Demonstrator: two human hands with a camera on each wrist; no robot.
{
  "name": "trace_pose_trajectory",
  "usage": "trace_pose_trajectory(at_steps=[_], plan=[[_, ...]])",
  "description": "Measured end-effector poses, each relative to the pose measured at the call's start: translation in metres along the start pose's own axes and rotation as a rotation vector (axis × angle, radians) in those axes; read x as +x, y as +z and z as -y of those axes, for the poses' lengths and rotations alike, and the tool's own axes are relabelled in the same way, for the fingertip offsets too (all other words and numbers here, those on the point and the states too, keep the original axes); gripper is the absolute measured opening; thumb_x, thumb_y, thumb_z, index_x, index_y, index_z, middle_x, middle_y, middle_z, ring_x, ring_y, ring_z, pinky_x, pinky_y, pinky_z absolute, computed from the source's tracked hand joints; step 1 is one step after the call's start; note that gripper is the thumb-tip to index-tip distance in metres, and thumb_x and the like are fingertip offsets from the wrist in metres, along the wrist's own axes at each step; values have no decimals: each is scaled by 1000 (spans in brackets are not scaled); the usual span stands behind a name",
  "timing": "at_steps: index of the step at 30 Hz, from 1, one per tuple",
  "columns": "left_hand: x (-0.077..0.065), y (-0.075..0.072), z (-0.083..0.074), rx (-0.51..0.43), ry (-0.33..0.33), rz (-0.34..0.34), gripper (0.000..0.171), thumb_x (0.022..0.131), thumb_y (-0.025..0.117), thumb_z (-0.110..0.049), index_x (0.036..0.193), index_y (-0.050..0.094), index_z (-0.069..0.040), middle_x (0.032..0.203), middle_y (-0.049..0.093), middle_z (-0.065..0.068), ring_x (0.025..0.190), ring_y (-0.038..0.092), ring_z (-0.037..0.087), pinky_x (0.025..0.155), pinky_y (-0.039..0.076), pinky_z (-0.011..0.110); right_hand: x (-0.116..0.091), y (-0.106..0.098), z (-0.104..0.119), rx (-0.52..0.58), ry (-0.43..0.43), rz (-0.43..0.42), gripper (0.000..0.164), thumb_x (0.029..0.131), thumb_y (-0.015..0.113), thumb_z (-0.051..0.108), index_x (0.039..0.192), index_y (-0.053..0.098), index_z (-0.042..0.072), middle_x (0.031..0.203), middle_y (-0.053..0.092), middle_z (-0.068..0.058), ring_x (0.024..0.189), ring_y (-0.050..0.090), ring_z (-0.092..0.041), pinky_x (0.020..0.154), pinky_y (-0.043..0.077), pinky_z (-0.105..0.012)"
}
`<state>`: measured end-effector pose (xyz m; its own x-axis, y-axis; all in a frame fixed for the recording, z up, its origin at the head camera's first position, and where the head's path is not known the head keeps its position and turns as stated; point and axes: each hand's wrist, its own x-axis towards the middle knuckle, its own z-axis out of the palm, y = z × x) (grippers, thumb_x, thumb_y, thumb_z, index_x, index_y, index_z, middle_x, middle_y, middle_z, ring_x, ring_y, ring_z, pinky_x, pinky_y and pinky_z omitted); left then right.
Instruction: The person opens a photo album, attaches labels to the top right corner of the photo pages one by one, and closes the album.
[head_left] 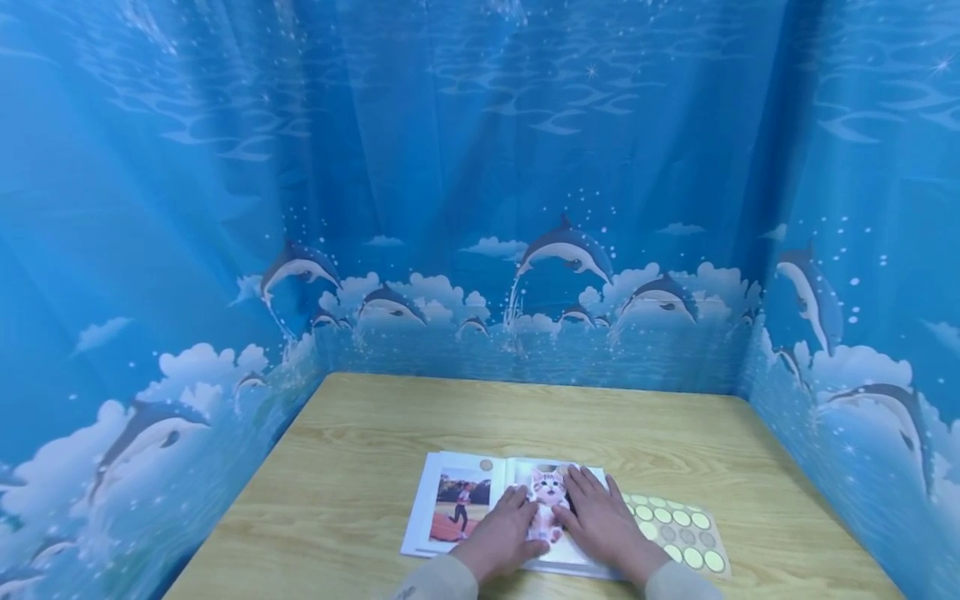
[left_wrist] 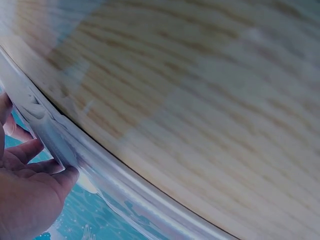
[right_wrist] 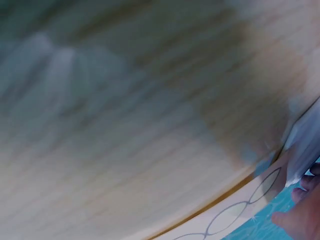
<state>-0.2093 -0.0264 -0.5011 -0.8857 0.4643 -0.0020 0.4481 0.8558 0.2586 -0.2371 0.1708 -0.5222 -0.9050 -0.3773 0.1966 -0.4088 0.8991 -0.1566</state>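
A white-paged album [head_left: 417, 537] lies open on the smooth, wood-grained worktop [head_left: 375, 425], its flat rectangular spread longest from 9 to 3 o'clock, the spine running towards 12. On its 9 o'clock page is a rectangular photo of a runner [head_left: 448, 504] and a small brown disc [head_left: 486, 465] near the top. The other page carries a kitten picture [head_left: 549, 485], head towards 12 o'clock, feet towards 6. The left hand [head_left: 501, 532] rests on the picture's 8 o'clock side and the right hand [head_left: 598, 518] on its 3 o'clock side, fingers of both extended and gripping nothing. Beyond the right hand, at 3 o'clock, lies a thin tan sheet [head_left: 684, 529] with rows of pale yellow-green circles, partly hidden.
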Motion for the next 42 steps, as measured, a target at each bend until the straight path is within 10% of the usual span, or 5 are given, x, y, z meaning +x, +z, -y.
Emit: trace_pose_trajectory(at_steps=[42], plan=[[-1,-2,0,-16,-4,-5,66,90,64,-49,142,52,-10,154,38,15,142,34,35,116,31,45,7,-2,3,22,65,13,55,101,53,37,142,50,0,151,39,-24,141,33,-42,113,20,-66]])
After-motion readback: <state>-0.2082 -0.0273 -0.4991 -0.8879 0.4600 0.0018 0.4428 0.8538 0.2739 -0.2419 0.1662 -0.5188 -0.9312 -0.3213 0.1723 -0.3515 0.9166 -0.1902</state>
